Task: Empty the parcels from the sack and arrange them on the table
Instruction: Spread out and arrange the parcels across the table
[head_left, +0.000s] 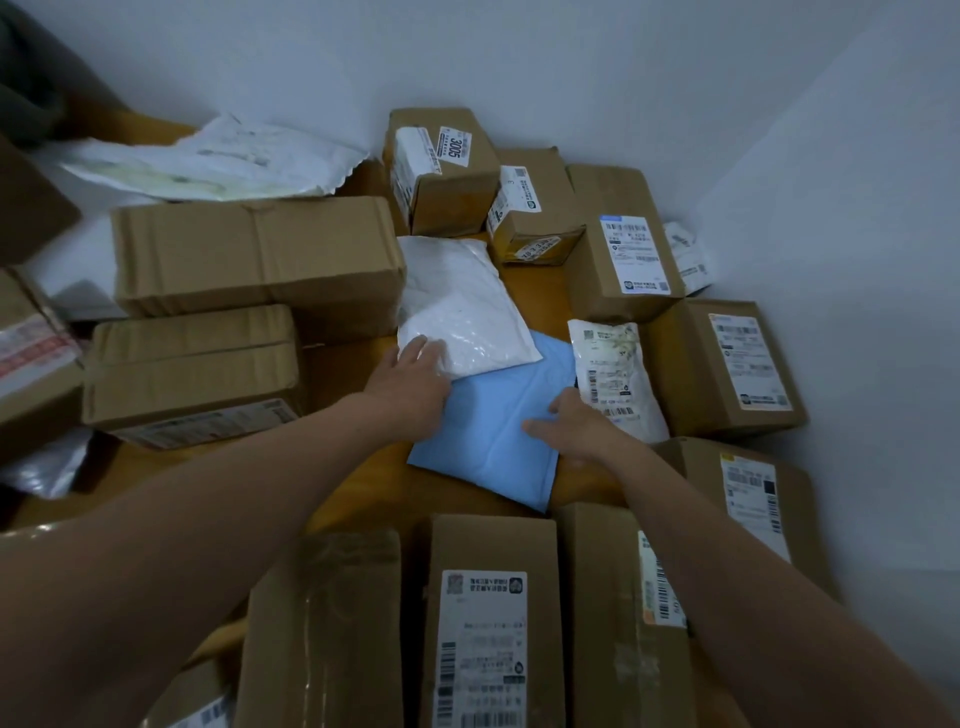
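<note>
A blue padded mailer (488, 441) lies flat in the middle of the wooden table (535, 286). A white bubble mailer (457, 306) overlaps its far left corner. My left hand (415, 379) rests with straight fingers on the near edge of the white mailer, where it meets the blue one. My right hand (576, 428) lies on the right side of the blue mailer with its fingers spread flat. A small white labelled pouch (608, 374) sits just right of my right hand. The empty white sack (218, 161) lies crumpled at the back left.
Brown cardboard boxes ring the mailers: two large ones (254, 254) at the left, several labelled ones (623, 254) at the back and right, three (488, 623) along the near edge. A white wall closes the back and right.
</note>
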